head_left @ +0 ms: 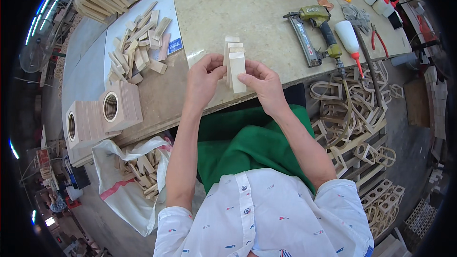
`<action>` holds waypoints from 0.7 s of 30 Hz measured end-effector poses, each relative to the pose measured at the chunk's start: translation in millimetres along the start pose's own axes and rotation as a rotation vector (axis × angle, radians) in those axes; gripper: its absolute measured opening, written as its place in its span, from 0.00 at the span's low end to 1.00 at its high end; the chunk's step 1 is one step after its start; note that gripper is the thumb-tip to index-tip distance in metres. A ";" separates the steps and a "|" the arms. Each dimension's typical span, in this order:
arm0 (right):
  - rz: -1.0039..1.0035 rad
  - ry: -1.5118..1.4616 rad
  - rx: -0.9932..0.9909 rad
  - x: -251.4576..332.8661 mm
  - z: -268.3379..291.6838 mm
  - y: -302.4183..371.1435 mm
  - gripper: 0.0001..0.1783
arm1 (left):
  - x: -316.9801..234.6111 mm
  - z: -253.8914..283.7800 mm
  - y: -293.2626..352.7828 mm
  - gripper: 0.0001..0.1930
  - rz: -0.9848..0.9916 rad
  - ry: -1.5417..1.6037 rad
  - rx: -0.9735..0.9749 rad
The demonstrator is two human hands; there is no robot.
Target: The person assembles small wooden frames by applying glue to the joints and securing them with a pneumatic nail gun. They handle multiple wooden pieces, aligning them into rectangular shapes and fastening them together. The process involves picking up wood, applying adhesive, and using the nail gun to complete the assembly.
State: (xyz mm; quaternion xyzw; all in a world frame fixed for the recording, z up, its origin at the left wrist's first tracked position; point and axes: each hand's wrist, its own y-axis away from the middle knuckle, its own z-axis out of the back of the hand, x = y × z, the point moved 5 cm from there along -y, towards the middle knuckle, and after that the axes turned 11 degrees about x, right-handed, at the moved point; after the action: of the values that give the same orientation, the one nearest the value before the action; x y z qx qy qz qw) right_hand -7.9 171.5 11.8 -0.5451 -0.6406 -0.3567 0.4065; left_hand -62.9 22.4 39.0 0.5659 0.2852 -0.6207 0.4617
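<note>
Several small pale wood blocks (pixel 238 73) stand upright, close together, near the front edge of the worktable (pixel 209 14). My left hand (pixel 203 80) is closed on their left side, thumb and fingers pinching. My right hand (pixel 265 87) grips the right side, its thumb lying on the face of the nearest block. Their tops sit at slightly different heights. Parts of my fingers are hidden behind the wood.
Loose wood offcuts (pixel 138 43) are heaped at left, behind stacks of square wooden pieces with round holes (pixel 128 100). A green nail gun (pixel 314 31), a white bottle with a red tip (pixel 347 38) and red pliers (pixel 378 40) lie at right. Below stand a white sack (pixel 112 171) and wooden frames (pixel 333 114).
</note>
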 end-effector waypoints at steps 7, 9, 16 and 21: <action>-0.018 0.000 -0.014 -2.0 0.3 0.6 0.20 | -4.3 1.0 11.4 0.17 -0.024 0.031 0.057; -0.017 -0.025 -0.027 -3.3 0.5 1.2 0.19 | -1.5 0.5 11.8 0.18 -0.014 0.060 0.078; -0.003 -0.019 -0.091 -9.5 -0.4 -0.4 0.19 | 5.4 -19.0 19.7 0.30 -0.099 0.042 0.073; -0.012 0.009 -0.171 -13.3 16.6 3.5 0.18 | -14.4 -13.0 16.5 0.32 -0.192 -0.528 0.005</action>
State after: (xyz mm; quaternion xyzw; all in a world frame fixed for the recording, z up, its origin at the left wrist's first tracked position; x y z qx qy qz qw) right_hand -5.7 181.6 -7.1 -0.5722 -0.6093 -0.4151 0.3592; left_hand -43.3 30.6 53.2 0.3562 0.2055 -0.7883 0.4576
